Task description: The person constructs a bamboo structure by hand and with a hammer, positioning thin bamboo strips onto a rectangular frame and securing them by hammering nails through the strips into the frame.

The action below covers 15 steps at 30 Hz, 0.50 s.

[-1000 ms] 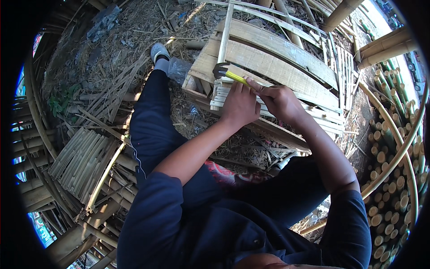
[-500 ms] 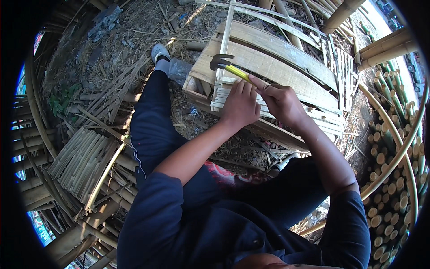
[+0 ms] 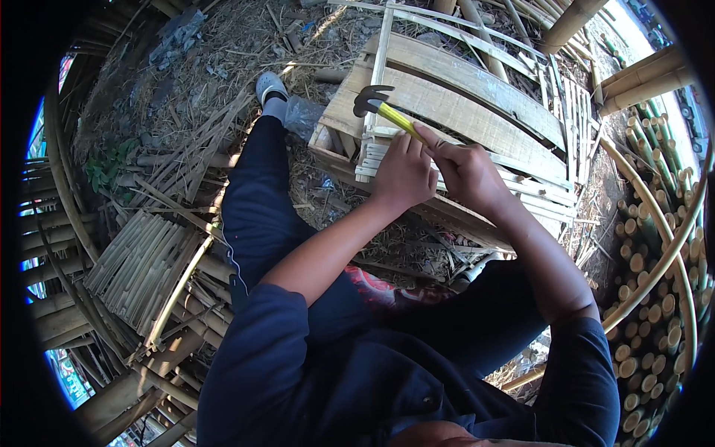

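My right hand [image 3: 472, 177] is wrapped round the yellow handle of a claw hammer [image 3: 393, 115]. The hammer's dark head is raised above the left end of a wooden crate-like bench [image 3: 447, 93]. Close beside it, my left hand [image 3: 404, 175] is closed, its fingers bent down at pale bamboo slats [image 3: 521, 195] along the bench's near side. Whatever lies between those fingers is hidden. An upright strip [image 3: 380, 52] crosses the slats' left ends and runs away from me over the bench.
More thin slats form a lattice [image 3: 577, 127] at the bench's right end. Cut bamboo poles [image 3: 648, 328] are stacked at the right. To the left lies a bundle of short bamboo pieces [image 3: 145, 272]. My outstretched leg [image 3: 257, 175] lies left of the bench, near a clear plastic bag [image 3: 302, 119].
The hammer has tilted a little, its head now showing more of the claw and sitting slightly lower and to the right. Both hands stay close together in nearly the same place.
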### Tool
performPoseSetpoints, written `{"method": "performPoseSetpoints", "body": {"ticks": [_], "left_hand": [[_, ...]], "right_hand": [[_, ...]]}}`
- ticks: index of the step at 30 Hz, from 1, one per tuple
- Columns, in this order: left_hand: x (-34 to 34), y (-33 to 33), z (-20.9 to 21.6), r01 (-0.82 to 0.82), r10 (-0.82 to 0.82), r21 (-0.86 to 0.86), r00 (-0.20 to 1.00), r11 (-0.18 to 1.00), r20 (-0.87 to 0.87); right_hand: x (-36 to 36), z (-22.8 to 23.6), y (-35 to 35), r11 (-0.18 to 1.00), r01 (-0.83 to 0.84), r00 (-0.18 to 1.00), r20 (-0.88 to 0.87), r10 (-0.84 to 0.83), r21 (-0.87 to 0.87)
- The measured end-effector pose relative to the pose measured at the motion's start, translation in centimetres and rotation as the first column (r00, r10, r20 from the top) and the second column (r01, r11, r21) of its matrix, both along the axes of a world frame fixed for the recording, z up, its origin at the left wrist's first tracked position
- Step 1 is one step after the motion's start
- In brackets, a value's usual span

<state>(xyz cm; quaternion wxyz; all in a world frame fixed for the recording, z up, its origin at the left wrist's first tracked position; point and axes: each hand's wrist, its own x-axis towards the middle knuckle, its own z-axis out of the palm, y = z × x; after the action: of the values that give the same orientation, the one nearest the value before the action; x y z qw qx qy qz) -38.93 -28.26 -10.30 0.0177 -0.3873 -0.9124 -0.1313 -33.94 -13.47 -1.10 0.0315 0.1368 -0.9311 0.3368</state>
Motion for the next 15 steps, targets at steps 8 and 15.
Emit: {"method": "performPoseSetpoints", "body": {"ticks": [8, 15], "left_hand": [[0.3, -0.1, -1.0, -0.026, 0.043, 0.09, 0.98, 0.996, -0.192], [0.4, 0.0, -0.6, -0.029, 0.033, 0.04, 0.993, 0.999, -0.116]], "right_hand": [[0.5, -1.1, 0.8, 0.999, 0.008, 0.997, 0.078, -0.012, 0.05], [0.7, -2.0, 0.9, 1.0, 0.026, 0.997, 0.079, -0.027, 0.005]]}}
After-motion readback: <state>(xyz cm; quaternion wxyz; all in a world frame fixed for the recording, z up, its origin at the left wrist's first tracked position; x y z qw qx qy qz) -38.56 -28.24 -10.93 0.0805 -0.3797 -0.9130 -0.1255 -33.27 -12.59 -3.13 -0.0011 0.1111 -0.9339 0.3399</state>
